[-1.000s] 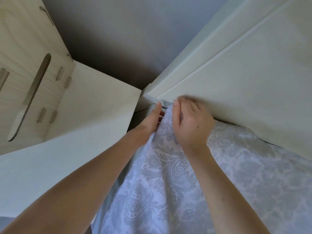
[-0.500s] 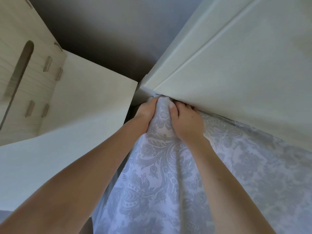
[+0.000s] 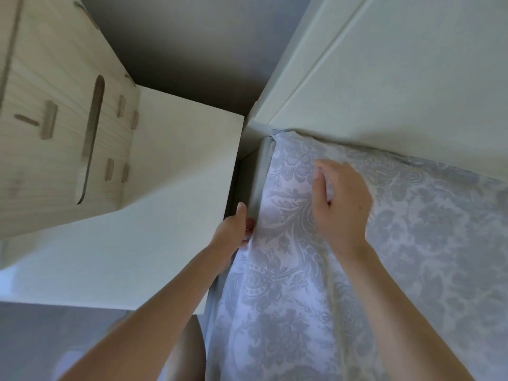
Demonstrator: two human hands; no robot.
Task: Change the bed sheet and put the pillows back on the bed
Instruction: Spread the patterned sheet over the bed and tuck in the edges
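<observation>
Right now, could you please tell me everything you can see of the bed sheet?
The bed sheet is white cloth printed with grey floral scrolls, spread over the bed and creased. Its corner is tucked against the white panel. The left hand grips its side edge; the right hand touches its top with curled fingers.

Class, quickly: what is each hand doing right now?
Left hand: grips the sheet by its edge.
Right hand: fingers curled over the sheet; grip cannot be told.

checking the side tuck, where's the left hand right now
Head view, left of centre: the left hand grips the patterned sheet at its left edge, in the gap beside the white cabinet, lower-left of the right hand.
</observation>
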